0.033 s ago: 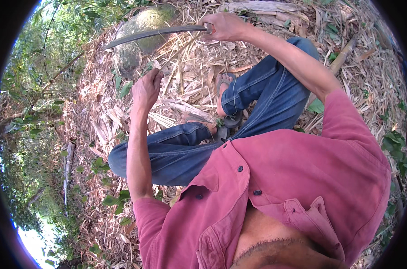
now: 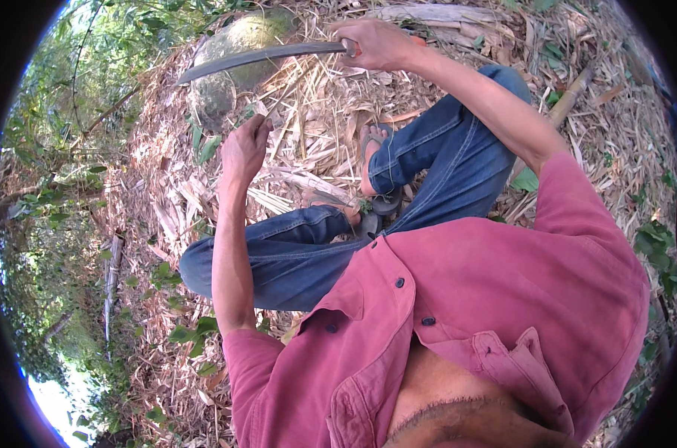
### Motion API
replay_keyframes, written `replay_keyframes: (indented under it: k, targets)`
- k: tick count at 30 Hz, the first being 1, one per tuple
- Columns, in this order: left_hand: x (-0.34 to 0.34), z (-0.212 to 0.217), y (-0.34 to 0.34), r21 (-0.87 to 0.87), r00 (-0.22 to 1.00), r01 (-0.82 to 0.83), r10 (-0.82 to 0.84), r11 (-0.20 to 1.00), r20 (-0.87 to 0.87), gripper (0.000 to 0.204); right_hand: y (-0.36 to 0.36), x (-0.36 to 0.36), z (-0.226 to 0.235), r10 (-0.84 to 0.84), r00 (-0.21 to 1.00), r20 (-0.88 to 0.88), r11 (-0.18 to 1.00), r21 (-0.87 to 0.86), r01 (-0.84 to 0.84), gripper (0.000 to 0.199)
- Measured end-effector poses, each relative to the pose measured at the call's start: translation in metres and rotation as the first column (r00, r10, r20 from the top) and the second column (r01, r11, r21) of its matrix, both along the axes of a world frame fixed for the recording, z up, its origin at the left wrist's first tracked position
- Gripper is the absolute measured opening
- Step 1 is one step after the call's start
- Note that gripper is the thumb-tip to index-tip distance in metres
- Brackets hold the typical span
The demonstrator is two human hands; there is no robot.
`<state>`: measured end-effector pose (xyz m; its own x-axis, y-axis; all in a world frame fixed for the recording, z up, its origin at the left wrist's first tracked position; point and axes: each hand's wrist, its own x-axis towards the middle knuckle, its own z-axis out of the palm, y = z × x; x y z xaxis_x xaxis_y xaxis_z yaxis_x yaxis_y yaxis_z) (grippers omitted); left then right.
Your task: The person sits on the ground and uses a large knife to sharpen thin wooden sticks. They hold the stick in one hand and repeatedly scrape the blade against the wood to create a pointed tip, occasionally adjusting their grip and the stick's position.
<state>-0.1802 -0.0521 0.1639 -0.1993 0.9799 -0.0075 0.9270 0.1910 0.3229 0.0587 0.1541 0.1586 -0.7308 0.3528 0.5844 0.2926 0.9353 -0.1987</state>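
My right hand (image 2: 379, 46) is closed round the handle of a long machete (image 2: 279, 52). An orange bit of the handle shows behind the wrist. The slightly curved blade reaches left, over the near side of mossy rounded stones (image 2: 260, 31). Below the blade's left half, my left hand (image 2: 243, 149) is closed, thumb uppermost. A thin pale strip lies by its thumb; whether the fingers hold it I cannot make out. Pale straw-like strips (image 2: 309, 89) are spread on the ground between the two hands.
I squat with bent knees in blue jeans (image 2: 450, 164), sandals (image 2: 387, 201) on dry leaf litter. A bamboo pole (image 2: 573, 93) lies to the right, and a split log (image 2: 435, 13) at the far side. Green bushes (image 2: 47, 201) stand to the left.
The machete has shifted very slightly right, its tip with it. The orange bit of the handle has come into sight behind my right wrist. My left hand has hardly moved.
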Motion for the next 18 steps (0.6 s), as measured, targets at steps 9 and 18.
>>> replay_keyframes:
  k: [9, 18]
  targets:
    - [0.025, -0.024, 0.006, -0.130, 0.520, -0.226, 0.233, 0.965, 0.822, 0.030, -0.050, -0.004, -0.027, -0.066, 0.948, 0.312, 0.957, -0.250, 0.149, 0.015]
    - [0.036, -0.030, 0.003, -0.145, 0.449, -0.264, 0.255, 0.953, 0.856, 0.024, -0.059, -0.014, -0.040, 0.001, 0.942, 0.335, 0.949, -0.296, 0.105, 0.020]
